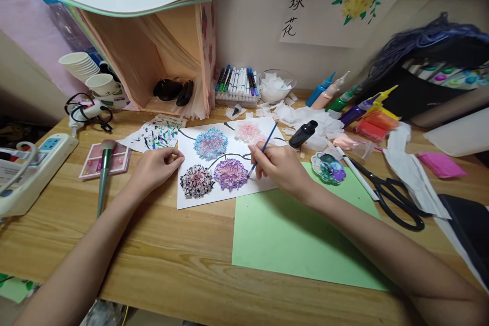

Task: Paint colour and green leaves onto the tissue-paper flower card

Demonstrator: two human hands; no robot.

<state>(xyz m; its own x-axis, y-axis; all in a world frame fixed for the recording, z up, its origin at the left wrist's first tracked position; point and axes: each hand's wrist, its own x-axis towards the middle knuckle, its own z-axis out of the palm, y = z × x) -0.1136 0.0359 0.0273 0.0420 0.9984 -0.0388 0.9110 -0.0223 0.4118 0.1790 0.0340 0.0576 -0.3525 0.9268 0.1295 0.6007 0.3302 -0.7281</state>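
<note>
A thin blue paintbrush (268, 138) is gripped in my right hand (277, 165), its tip by the right edge of the purple flower (231, 173). White paper (194, 204) bears this flower, a blue one (211, 143), a pink one (247, 132) and a black-and-pink one (197, 181), with dark painted stems between them. My left hand (162, 165) rests at the paper's left edge, fingers bent together; whether anything is between them is hidden. Green paper (290, 244) lies partly under the white sheet.
Right of the paper are a black bottle (303, 134), a paint palette (328, 168), scissors (397, 198) and paint tubes (336, 99). A large brush (105, 178) and power strip (42, 173) lie left. Markers (237, 84) and a bowl (275, 86) stand behind.
</note>
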